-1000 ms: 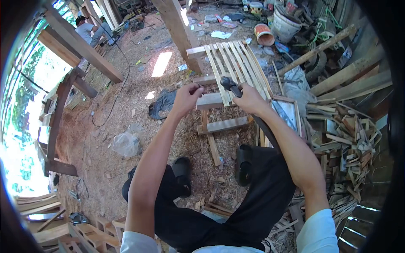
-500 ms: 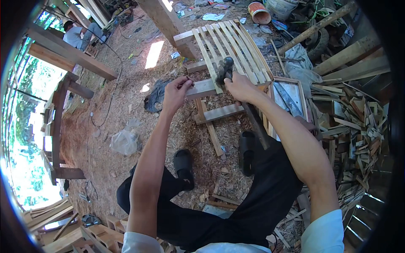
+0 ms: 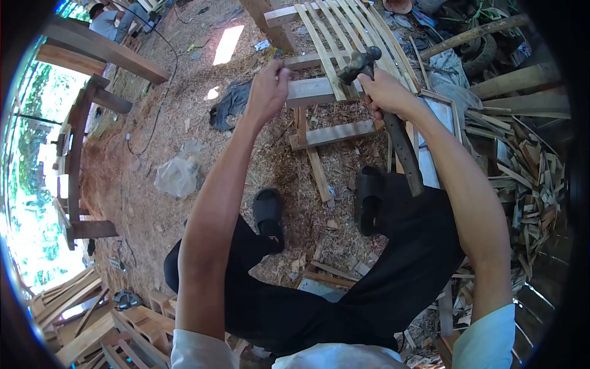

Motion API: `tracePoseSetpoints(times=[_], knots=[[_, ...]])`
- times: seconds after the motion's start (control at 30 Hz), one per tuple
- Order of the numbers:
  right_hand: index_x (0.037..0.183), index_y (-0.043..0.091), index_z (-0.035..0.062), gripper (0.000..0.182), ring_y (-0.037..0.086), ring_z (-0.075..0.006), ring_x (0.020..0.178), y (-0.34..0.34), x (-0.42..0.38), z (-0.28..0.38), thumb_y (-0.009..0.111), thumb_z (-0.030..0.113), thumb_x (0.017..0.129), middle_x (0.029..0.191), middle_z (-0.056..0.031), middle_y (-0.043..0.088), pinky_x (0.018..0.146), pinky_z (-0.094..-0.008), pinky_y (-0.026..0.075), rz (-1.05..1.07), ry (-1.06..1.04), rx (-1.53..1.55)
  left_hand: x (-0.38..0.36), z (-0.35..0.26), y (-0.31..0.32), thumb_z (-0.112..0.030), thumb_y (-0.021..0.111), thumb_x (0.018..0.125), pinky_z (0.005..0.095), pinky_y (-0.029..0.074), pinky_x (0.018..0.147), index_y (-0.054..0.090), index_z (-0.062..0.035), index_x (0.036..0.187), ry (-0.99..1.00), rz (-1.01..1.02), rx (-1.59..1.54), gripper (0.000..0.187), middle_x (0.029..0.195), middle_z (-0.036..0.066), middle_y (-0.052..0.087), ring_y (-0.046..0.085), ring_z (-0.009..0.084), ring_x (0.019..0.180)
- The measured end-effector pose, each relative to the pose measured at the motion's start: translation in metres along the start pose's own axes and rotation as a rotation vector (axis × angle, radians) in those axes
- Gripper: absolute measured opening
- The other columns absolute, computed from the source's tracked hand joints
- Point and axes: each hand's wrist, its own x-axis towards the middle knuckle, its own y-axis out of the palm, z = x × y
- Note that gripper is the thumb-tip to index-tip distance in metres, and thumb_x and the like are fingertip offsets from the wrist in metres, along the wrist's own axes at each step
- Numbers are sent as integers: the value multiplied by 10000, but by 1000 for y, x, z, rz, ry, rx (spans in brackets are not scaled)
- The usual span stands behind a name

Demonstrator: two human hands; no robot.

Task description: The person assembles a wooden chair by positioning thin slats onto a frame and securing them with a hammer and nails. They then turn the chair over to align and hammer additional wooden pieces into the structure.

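My right hand [image 3: 388, 92] is closed round the upper handle of a hammer [image 3: 402, 144]; its dark metal head is over the near end of a slatted wooden frame [image 3: 338, 55]. The handle slants down toward my right knee. My left hand [image 3: 269, 87] is raised beside the left end of the frame's pale crossbar [image 3: 309, 91], its fingers curled together. Whatever they pinch, if anything, is too small to make out. Thin parallel slats run away from me across the crossbars.
A person [image 3: 107, 23] sits at the far upper left. Timber beams [image 3: 117, 52] stand on the left. Scrap wood [image 3: 528, 184] is heaped on the right. A clear plastic bag [image 3: 177, 177] and a dark cloth [image 3: 230, 106] lie on the shavings-covered ground.
The view has shifted, so the slatted frame appears higher. My left hand has moved up and slightly right in view. The hammer has turned a little in my right hand.
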Motion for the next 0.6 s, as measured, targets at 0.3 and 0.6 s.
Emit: tracePoseSetpoints(times=[0.3, 0.6], knots=[[1000, 453, -62, 345, 529, -173, 460, 3, -2, 14, 442, 283, 987, 676, -79, 529, 419, -336, 474, -38, 2, -64, 7, 8, -10, -459, 680, 787, 439, 472, 871, 475, 71, 1080, -59, 417, 122, 639, 1032, 271, 615, 612, 367, 1006], [1060, 462, -135, 423, 634, -257, 485, 3, -5, 21, 400, 277, 992, 671, -154, 627, 540, -397, 535, -51, 1, -238, 21, -5, -10, -228, 836, 636, 428, 504, 808, 448, 17, 1021, 96, 616, 309, 599, 937, 263, 632, 636, 394, 913]])
